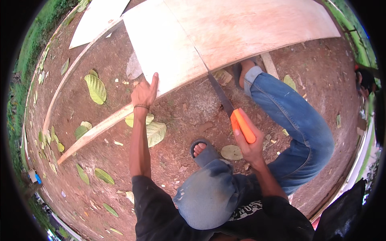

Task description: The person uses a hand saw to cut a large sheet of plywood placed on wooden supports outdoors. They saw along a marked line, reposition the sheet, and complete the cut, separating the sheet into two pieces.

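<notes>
A wide pale plywood sheet (pixel 257 30) spans the top of the view, with a dark line running across it from the far edge. At the near edge, the blade of a handsaw (pixel 219 90) sits in the sheet along that line. My right hand (pixel 251 142) is wrapped round the saw's orange handle, below and to the right of the cut. My left hand (pixel 144 94) grips the sheet's near left corner, its thumb or finger lying on top and the other fingers curled at the edge. What those fingers touch underneath is hidden.
A long wooden strip (pixel 96 130) lies on the brown soil under the sheet's left end. Large leaves (pixel 95 88) are scattered about. Another pale board (pixel 98 22) lies at the far left. My bent right leg (pixel 293 120) is close to the saw. Another person (pixel 365 80) is at the right rim.
</notes>
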`<action>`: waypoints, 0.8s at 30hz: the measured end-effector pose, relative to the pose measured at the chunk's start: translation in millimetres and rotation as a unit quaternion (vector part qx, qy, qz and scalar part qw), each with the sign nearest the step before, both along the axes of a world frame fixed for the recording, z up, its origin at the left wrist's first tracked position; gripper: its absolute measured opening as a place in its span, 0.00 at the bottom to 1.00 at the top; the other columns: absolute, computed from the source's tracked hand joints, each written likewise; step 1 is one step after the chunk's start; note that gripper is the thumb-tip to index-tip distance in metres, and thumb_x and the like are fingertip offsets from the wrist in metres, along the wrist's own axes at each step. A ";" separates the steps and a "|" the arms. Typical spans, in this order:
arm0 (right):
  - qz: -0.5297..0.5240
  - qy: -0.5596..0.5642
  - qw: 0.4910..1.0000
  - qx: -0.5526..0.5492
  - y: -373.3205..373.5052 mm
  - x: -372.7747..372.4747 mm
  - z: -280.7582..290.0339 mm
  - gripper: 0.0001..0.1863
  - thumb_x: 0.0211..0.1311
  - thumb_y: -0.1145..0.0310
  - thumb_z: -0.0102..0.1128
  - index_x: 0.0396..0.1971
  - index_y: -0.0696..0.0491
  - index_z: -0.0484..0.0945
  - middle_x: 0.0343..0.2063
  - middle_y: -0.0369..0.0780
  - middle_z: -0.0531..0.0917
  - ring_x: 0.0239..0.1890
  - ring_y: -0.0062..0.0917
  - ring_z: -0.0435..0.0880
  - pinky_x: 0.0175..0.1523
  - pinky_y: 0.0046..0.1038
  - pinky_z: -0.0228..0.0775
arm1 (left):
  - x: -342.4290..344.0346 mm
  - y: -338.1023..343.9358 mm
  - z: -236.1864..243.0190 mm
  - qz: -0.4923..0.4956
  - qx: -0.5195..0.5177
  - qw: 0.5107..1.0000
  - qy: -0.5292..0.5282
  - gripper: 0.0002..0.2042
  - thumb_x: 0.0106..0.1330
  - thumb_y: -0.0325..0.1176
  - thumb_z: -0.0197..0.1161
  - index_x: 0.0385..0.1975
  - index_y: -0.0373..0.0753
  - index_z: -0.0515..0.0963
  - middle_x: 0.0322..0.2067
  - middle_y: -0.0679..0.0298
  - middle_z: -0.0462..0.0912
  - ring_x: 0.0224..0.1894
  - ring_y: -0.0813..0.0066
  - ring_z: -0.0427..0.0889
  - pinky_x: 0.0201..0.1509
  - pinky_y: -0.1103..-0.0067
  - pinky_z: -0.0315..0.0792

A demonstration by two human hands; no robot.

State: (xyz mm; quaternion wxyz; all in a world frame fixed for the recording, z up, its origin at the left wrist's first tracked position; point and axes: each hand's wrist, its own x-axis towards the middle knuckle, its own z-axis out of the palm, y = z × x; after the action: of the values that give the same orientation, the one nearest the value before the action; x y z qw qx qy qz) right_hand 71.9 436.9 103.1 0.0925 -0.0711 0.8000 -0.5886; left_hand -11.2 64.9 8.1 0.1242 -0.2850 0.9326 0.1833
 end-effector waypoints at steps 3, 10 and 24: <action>-0.008 -0.018 0.999 0.048 -1.1 0.7 4.8 0.28 0.67 0.76 0.61 0.67 0.61 0.72 0.55 0.49 0.85 0.49 0.24 0.86 0.53 0.26 0.76 | 9.8 -0.1 -4.2 0.009 -0.004 1.000 0.011 0.45 0.71 0.72 0.38 0.34 0.27 0.83 0.32 0.35 0.85 0.40 0.41 0.87 0.48 0.56 0.78; 0.002 -0.004 0.998 0.055 2.4 -3.1 9.1 0.28 0.66 0.77 0.62 0.66 0.61 0.73 0.52 0.48 0.86 0.41 0.23 0.88 0.47 0.25 0.78 | 12.8 -0.7 4.6 0.009 -0.005 1.000 0.030 0.46 0.71 0.74 0.35 0.31 0.29 0.81 0.31 0.36 0.84 0.38 0.39 0.85 0.48 0.54 0.76; -0.013 -0.043 0.998 0.032 3.7 -1.9 13.4 0.28 0.64 0.76 0.62 0.64 0.65 0.73 0.52 0.51 0.86 0.45 0.28 0.89 0.48 0.27 0.79 | 49.2 -24.2 -2.6 -0.220 -0.008 0.975 -0.009 0.36 0.55 0.68 0.69 0.42 0.34 0.81 0.16 0.59 0.77 0.22 0.70 0.81 0.26 0.69 0.77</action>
State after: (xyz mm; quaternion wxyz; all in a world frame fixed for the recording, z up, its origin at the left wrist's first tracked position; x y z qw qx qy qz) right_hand 70.0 440.6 116.4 0.1216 -0.0326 0.8147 -0.5661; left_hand 37.9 40.7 5.5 0.1676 -0.0749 0.9727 0.1417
